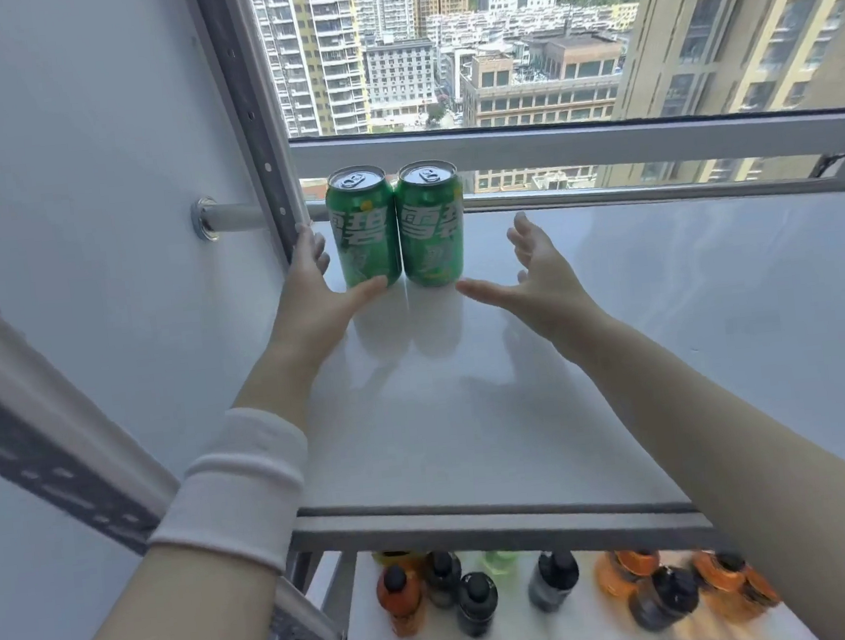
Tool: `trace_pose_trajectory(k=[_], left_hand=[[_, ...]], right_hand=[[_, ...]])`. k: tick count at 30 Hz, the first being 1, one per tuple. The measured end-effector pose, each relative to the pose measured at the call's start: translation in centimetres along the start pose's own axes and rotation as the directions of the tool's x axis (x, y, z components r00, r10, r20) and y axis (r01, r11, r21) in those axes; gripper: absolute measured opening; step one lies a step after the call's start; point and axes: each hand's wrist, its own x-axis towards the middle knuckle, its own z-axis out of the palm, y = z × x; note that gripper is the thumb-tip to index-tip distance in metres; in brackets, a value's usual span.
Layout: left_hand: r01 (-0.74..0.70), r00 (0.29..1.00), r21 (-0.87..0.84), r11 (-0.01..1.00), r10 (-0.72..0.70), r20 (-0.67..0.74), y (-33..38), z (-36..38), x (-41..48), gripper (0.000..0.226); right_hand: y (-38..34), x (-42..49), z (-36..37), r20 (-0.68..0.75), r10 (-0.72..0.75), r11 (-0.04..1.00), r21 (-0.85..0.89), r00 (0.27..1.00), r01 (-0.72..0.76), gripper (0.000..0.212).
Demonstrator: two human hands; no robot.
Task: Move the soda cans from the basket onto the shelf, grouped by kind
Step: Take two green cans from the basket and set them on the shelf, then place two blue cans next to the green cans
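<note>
Two green soda cans stand upright side by side at the back left of the white shelf top [471, 418]: the left can [363, 225] and the right can [432, 223], touching or nearly so. My left hand [312, 294] is spread beside the left can, thumb at its base, fingers straight behind it. To the right of the right can, my right hand [529, 271] is spread with its fingers straight, a small gap away, holding nothing. No basket is in view.
A metal upright [257, 129] and white wall border the shelf on the left. A window frame [548, 145] runs behind the cans. The lower shelf [542, 623] holds several dark and orange bottles. The right part of the shelf top is bare.
</note>
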Motion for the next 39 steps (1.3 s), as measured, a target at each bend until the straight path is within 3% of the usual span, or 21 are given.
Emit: trace_pose_trajectory(k=[5, 12, 24, 31, 39], left_hand=[[-0.082, 0.994, 0.1, 0.992, 0.088, -0.061, 1.7, 1.1, -6.3, 0.085], [-0.159, 0.977, 0.309, 0.938, 0.195, -0.088, 4.3, 5.1, -18.3, 0.068], [-0.395, 0.912, 0.334, 0.856, 0.41, 0.027, 6.4, 9.3, -32.5, 0.052], [-0.45, 0.891, 0.281, 0.848, 0.401, 0.214, 1.0, 12.4, -37.7, 0.052], [-0.276, 0.919, 0.302, 0.913, 0.159, 0.36, -4.5, 17.4, -44.3, 0.05]], right_hand=[[-0.3, -6.7, -2.5, 0.005, -0.126, 0.98, -0.152, 0.992, 0.126, 0.1], [0.1, -18.1, -7.5, 0.058, -0.316, 0.878, -0.361, 0.947, 0.315, 0.083], [3.2, -32.1, -11.5, -0.003, -0.377, 0.805, -0.496, 0.926, 0.326, 0.073], [8.5, -39.8, -11.1, -0.077, -0.25, 0.82, -0.547, 0.965, 0.169, 0.067], [16.2, -48.6, -13.5, -0.113, 0.11, 0.827, -0.54, 0.988, -0.154, 0.071]])
